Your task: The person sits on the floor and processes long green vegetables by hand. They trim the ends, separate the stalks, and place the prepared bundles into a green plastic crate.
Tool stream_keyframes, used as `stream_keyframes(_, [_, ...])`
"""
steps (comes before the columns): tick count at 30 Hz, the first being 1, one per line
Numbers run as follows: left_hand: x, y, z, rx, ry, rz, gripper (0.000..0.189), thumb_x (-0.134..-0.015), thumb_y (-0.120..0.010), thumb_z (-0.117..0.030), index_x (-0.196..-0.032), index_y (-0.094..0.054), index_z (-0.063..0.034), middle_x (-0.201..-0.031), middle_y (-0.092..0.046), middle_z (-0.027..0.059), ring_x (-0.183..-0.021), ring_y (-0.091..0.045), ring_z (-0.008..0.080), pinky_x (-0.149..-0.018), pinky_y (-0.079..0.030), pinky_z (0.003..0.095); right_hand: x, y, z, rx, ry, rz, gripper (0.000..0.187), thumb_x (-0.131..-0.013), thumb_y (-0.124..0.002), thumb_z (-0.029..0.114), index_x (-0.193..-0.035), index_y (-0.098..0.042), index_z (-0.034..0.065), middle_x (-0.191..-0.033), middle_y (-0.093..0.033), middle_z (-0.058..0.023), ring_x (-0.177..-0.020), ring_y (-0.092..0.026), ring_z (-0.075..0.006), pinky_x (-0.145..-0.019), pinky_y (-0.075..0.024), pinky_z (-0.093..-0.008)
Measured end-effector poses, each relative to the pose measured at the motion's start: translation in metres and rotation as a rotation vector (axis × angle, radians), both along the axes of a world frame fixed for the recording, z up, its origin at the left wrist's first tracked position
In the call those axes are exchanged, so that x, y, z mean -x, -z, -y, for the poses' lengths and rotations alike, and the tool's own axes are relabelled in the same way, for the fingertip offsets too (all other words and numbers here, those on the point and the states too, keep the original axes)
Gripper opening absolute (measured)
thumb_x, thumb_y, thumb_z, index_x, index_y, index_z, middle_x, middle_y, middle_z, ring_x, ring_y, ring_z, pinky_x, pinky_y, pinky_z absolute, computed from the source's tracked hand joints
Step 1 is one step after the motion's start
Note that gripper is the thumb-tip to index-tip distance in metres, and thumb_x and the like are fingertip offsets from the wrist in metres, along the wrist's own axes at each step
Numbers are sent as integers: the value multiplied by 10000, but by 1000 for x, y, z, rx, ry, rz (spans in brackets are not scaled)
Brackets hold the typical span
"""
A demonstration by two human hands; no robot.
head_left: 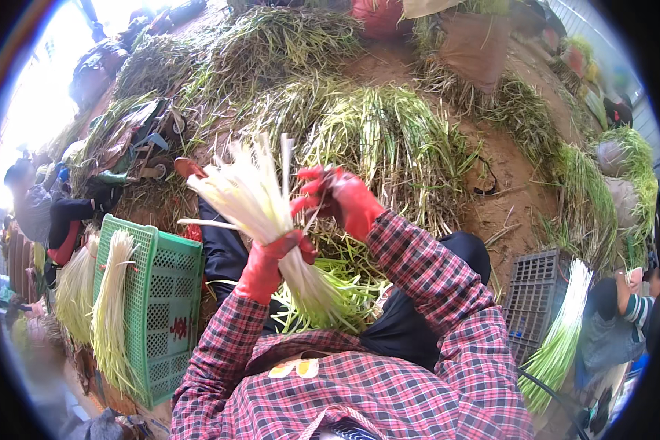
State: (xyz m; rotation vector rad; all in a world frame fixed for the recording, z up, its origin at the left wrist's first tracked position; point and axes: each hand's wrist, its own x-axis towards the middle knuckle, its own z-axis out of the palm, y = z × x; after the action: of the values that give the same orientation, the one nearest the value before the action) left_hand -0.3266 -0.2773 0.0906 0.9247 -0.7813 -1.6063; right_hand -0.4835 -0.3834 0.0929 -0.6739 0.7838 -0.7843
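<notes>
My left hand (278,258), in a red rubber glove, grips a bundle of pale leafy stalks (253,203) around its middle. The white ends point up and to the left, and the yellow-green ends hang down toward my lap. Just right of the bundle is my right hand (335,198), gloved in red too, with its fingers bent. Something thin and dark shows at those fingers; whether it is held is unclear. Loose green leaves (330,286) lie between my legs under the bundle. A heap of long green stalks (385,148) spreads on the ground in front of me.
At my left stands a green plastic crate (170,308) with a tied pale bundle (113,313) on it. A dark plastic crate (533,297) and another bundle (561,335) are at my right. People sit at both sides. A small wheeled cart (148,148) is at the upper left.
</notes>
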Motion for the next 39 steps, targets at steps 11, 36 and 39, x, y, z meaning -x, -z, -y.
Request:
stream_keyframes(11, [-62, 30, -1, -87, -237, -106, 644, -849, -591, -200, -1417, -350, -13, -1188, -597, 163, -772, -598, 172, -757, -529, 316, 42, 7, -13, 200, -59, 114, 308, -978, -443, 65, -1264, -557, 82, -1059, -644, -44, -625, -537, -65, -560, -478, -190])
stream_keyframes(36, [-21, 20, -8, -153, 147, -164, 534, -875, -583, -214, -1331, -462, 37, -772, -545, -2, -677, -581, 154, -698, -479, 319, -14, 31, -27, -81, -191, 127, 708, -951, -304, 616, -1264, -510, 14, -1165, -626, -142, -1031, -597, -267, -850, -484, -472])
stream_keyframes(39, [-19, 17, -8, -54, 198, -202, 462, -884, -600, -183, -1285, -514, 31, -859, -632, 51, -694, -616, 176, -743, -506, 341, -14, 24, -14, -94, 24, 220, 457, -998, -405, 388, -1247, -516, 21, -1073, -635, -144, -910, -630, -225, -719, -568, -395])
